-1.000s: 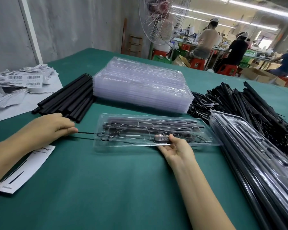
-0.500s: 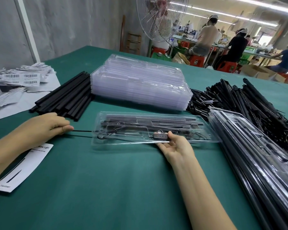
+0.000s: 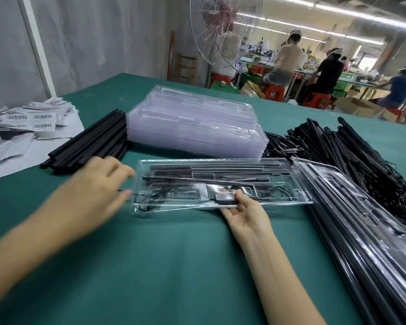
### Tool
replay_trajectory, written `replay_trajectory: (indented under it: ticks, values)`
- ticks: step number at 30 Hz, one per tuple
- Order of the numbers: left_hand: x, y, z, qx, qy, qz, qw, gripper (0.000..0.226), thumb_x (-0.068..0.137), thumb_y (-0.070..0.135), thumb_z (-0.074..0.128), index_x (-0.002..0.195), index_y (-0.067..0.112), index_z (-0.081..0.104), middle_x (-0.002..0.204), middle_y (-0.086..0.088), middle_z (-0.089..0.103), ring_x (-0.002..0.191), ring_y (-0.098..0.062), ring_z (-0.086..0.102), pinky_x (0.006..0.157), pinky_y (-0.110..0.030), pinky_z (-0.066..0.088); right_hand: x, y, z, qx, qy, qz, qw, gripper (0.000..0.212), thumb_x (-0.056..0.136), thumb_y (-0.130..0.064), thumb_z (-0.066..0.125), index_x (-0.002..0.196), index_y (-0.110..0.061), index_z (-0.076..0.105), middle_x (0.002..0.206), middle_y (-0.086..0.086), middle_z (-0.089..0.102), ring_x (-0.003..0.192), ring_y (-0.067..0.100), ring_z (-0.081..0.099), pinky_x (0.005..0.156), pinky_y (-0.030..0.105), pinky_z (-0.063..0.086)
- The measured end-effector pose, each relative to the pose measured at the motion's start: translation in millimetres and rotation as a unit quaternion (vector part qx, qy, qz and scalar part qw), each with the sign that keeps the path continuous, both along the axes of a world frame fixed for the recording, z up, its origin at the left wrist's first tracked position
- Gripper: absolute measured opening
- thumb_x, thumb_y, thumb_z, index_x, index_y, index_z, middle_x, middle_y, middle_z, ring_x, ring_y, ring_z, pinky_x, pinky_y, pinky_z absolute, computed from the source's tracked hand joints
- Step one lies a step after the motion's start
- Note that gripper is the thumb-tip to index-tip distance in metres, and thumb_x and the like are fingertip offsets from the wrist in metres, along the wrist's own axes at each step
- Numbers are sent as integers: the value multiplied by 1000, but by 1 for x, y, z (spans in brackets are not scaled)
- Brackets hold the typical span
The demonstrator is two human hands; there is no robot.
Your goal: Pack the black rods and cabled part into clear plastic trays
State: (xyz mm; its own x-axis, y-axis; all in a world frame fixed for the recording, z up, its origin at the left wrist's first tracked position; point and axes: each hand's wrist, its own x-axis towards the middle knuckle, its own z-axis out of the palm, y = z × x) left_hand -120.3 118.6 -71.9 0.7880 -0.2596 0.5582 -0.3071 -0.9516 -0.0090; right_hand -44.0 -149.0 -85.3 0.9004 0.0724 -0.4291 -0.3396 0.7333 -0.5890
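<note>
A clear plastic tray (image 3: 281,181) lies on the green table with black rods (image 3: 211,178) and a thin black cable in its slots. My right hand (image 3: 246,213) holds the tray's near edge, thumb on a small grey cable part (image 3: 225,197). My left hand (image 3: 96,191), blurred by motion, is at the tray's left end, fingertips pinching the thin black cable (image 3: 148,199) where it leaves the tray. A pile of loose black rods (image 3: 92,143) lies behind the left hand.
A stack of clear trays (image 3: 195,123) stands behind the working tray. Cabled black parts (image 3: 338,146) are heaped at the right, with packed trays (image 3: 366,231) in front of them. Barcode labels (image 3: 28,120) lie far left. A fan and seated workers are beyond the table.
My left hand has moved right, from beside the rod pile to the tray's left end, bringing the thin cable with it. My right hand stays at the tray's near edge.
</note>
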Motion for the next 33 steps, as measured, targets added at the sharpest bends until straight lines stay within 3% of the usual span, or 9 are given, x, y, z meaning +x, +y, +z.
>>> replay_trajectory:
  ticks: [2, 3, 6, 10, 16, 19, 22, 28, 33]
  values:
    - [-18, -53, 7, -177, 152, -56, 971, 24, 87, 50, 44, 82, 30, 56, 74, 13, 58, 70, -6, 54, 64, -22, 43, 0, 1, 2, 26, -9, 4, 1000, 12, 97, -2, 44, 88, 1, 52, 88, 16, 58, 81, 28, 60, 87, 47, 47]
    - [-24, -80, 8, -296, 268, -66, 914, 28, 90, 51, 45, 79, 27, 57, 70, 11, 60, 64, -5, 56, 58, -18, 45, 0, 2, 2, 41, -17, 6, 999, 12, 97, -3, 44, 88, 0, 52, 89, 16, 58, 82, 27, 59, 83, 43, 51]
    - [-21, -138, 2, -609, 478, -44, 631, 24, 94, 34, 51, 88, 13, 59, 82, -4, 63, 64, -11, 63, 53, -25, 55, -3, 6, 3, 62, -46, -2, 997, 22, 97, -7, 43, 78, -3, 53, 74, 11, 62, 73, 21, 62, 63, 32, 57]
    - [8, -171, -6, -820, 400, -84, 401, 25, 90, 32, 59, 108, 14, 60, 107, -6, 70, 99, -15, 68, 86, -26, 54, -4, 7, 7, 74, -45, -25, 996, 24, 98, -9, 44, 75, -6, 53, 54, 4, 62, 70, 16, 56, 71, 30, 48]
    - [53, -197, -3, -936, 235, -5, 263, 6, 87, 9, 65, 84, 5, 60, 75, -12, 65, 54, -17, 64, 52, -24, 55, -11, 16, 3, 63, -39, -16, 997, 11, 95, -7, 49, 85, -8, 53, 77, 11, 57, 72, 22, 58, 70, 30, 53]
    - [68, -202, -2, -941, 250, -4, 227, 33, 86, 10, 67, 115, -3, 59, 105, -24, 64, 77, -29, 63, 66, -35, 55, -8, 14, 4, 28, -54, -17, 998, 3, 92, -6, 52, 94, -7, 54, 89, 13, 56, 79, 24, 56, 91, 35, 44]
    - [76, -203, -1, -937, 262, -6, 233, 49, 84, 10, 68, 128, -5, 53, 105, -22, 61, 74, -28, 60, 55, -31, 56, -5, 11, 3, 2, -62, -28, 998, 21, 91, -5, 55, 111, -6, 54, 102, 17, 57, 90, 27, 56, 93, 36, 44]
    - [82, -200, 0, -926, 274, 22, 260, 14, 82, 7, 70, 74, 2, 59, 65, -11, 62, 44, -19, 58, 39, -19, 46, -4, 13, 5, -55, -53, -37, 996, 4, 88, -3, 58, 89, -6, 57, 80, 8, 58, 68, 16, 55, 65, 24, 43]
    - [85, -197, -4, -918, 271, 42, 288, 19, 81, 0, 68, 65, 4, 56, 63, -9, 56, 43, -19, 54, 38, -18, 44, -8, 15, 6, -75, -44, -51, 995, 9, 86, 2, 58, 80, -4, 59, 70, 5, 57, 62, 16, 52, 60, 24, 44]
